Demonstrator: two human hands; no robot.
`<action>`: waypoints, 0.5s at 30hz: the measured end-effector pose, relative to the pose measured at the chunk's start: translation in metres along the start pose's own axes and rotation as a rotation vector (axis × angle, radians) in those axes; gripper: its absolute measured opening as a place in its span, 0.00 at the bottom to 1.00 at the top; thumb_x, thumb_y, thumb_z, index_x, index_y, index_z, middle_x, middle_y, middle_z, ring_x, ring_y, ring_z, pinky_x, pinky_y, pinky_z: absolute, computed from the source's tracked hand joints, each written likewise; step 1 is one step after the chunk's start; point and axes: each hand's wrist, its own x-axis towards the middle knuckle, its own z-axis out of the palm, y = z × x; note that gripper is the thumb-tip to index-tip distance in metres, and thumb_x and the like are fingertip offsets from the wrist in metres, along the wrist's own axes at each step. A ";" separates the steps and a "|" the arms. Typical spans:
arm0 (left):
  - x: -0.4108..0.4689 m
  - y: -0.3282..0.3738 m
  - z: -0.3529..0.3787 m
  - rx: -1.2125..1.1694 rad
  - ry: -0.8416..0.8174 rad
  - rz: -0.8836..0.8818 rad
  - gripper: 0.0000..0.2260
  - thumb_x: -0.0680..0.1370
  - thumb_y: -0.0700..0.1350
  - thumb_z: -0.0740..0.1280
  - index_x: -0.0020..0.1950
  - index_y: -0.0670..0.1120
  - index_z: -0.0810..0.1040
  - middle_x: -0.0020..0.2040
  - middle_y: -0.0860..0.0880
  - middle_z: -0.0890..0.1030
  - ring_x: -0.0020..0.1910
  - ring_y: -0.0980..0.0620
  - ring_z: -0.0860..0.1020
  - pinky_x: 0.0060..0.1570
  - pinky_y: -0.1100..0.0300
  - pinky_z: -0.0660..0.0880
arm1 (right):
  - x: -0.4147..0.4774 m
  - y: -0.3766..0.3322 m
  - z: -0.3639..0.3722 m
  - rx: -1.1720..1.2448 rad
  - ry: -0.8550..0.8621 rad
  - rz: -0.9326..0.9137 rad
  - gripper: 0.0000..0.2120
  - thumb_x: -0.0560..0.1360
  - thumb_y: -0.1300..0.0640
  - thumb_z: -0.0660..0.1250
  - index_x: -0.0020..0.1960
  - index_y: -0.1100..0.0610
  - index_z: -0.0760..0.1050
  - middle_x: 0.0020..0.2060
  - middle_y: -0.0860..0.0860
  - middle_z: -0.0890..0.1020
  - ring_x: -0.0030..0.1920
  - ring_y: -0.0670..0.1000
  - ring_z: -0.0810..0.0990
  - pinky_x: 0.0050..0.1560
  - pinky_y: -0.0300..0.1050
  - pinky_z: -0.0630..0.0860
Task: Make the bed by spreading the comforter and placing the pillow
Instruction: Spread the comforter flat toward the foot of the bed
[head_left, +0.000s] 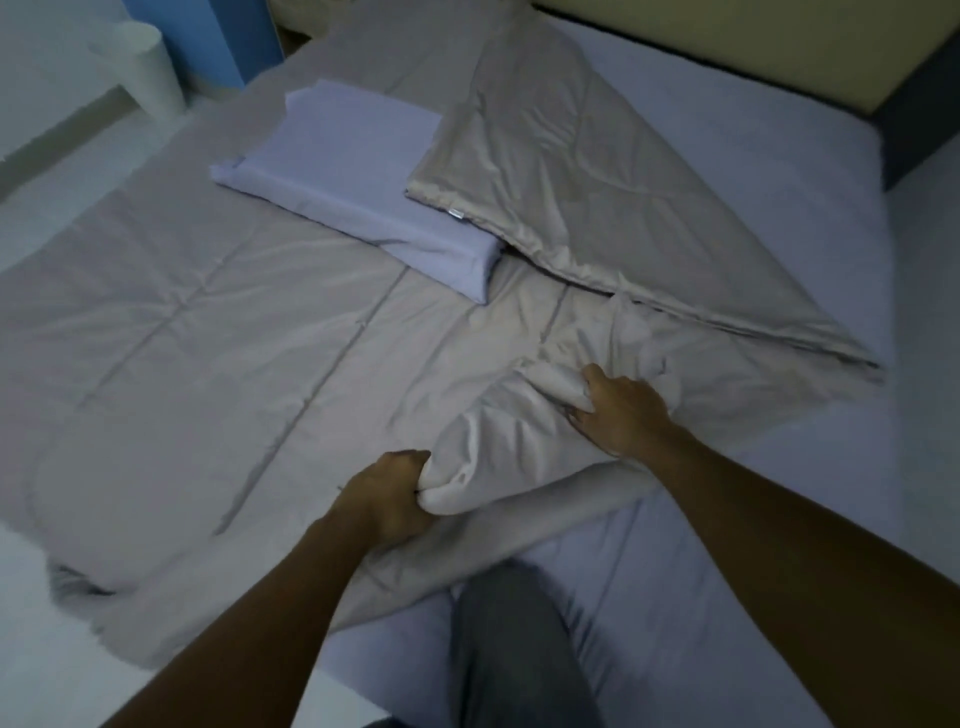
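- Beige quilted comforter (218, 332) is lying across the bed (727, 171), partly spread; its left portion is lying flat and reaching the bed's left edge.
- Its right portion is lying folded back on itself in a diagonal flap, leaving lavender sheet showing toward the bed's right edge and far right corner.
- Lavender pillow (353, 192) is sitting on top of the comforter near the bed's far left, one end tucked under the folded flap.
- Left hand (384, 499) is clutching a bunched fold at the comforter's near edge; grip closed tight on fabric.
- Right hand (623, 410) is gripping another gathered fold just beyond; fingers curled into the cloth.
- Person's grey-trousered knee (519, 639) is resting on the sheet at the near edge.
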 end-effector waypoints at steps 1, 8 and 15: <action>-0.009 0.008 0.006 0.022 -0.043 0.007 0.24 0.68 0.58 0.73 0.61 0.52 0.78 0.59 0.50 0.82 0.57 0.48 0.80 0.54 0.54 0.77 | -0.021 0.010 0.000 -0.015 0.010 0.009 0.23 0.76 0.38 0.65 0.56 0.57 0.68 0.46 0.58 0.81 0.45 0.60 0.81 0.42 0.49 0.72; -0.069 0.047 0.054 0.067 -0.251 -0.066 0.48 0.53 0.75 0.71 0.70 0.64 0.62 0.64 0.54 0.78 0.59 0.47 0.78 0.58 0.51 0.76 | -0.140 0.063 0.002 0.128 -0.155 0.040 0.23 0.76 0.37 0.67 0.57 0.56 0.70 0.43 0.52 0.79 0.43 0.56 0.80 0.37 0.46 0.71; -0.123 0.075 0.111 -0.114 -0.303 0.004 0.35 0.64 0.62 0.76 0.68 0.56 0.73 0.64 0.52 0.79 0.59 0.53 0.77 0.62 0.55 0.74 | -0.251 0.102 0.003 0.280 -0.276 0.075 0.25 0.66 0.32 0.74 0.48 0.51 0.72 0.47 0.50 0.82 0.47 0.52 0.81 0.52 0.50 0.79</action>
